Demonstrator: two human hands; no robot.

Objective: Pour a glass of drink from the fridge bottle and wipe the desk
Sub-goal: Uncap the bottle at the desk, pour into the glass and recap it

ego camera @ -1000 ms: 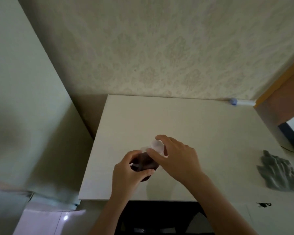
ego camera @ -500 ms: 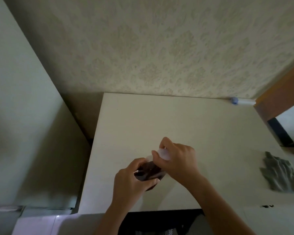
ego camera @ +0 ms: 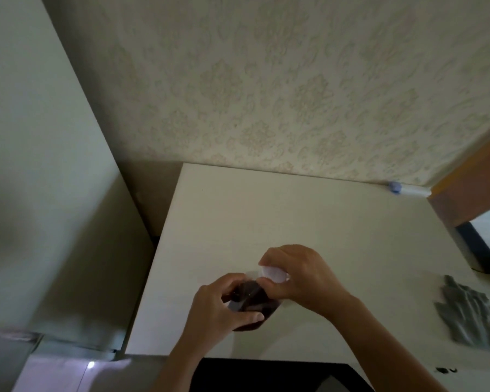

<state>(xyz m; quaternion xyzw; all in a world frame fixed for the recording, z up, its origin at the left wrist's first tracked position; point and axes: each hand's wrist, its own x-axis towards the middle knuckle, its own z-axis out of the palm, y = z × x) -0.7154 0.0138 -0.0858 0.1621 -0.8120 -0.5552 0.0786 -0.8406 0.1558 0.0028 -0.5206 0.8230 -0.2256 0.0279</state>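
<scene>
A clear bottle of dark drink (ego camera: 252,297) stands on the white desk (ego camera: 309,222) near its front edge. My left hand (ego camera: 219,309) wraps around the bottle's body from the left. My right hand (ego camera: 300,274) pinches the white cap (ego camera: 273,274) at the bottle's top, thumb and fingers closed on it. Most of the bottle is hidden by both hands. No glass is in view. A grey cloth (ego camera: 470,315) lies crumpled on the desk at the far right.
A patterned wall runs behind the desk. A small white and blue tube (ego camera: 406,189) lies against the wall at the back right. A pale cabinet side (ego camera: 40,193) rises on the left. A brown frame (ego camera: 473,193) stands at the right.
My hands and the bottle kept their grip and stayed near the desk's front edge. My right hand's fingers shifted around the cap. The camera view moved slightly.
</scene>
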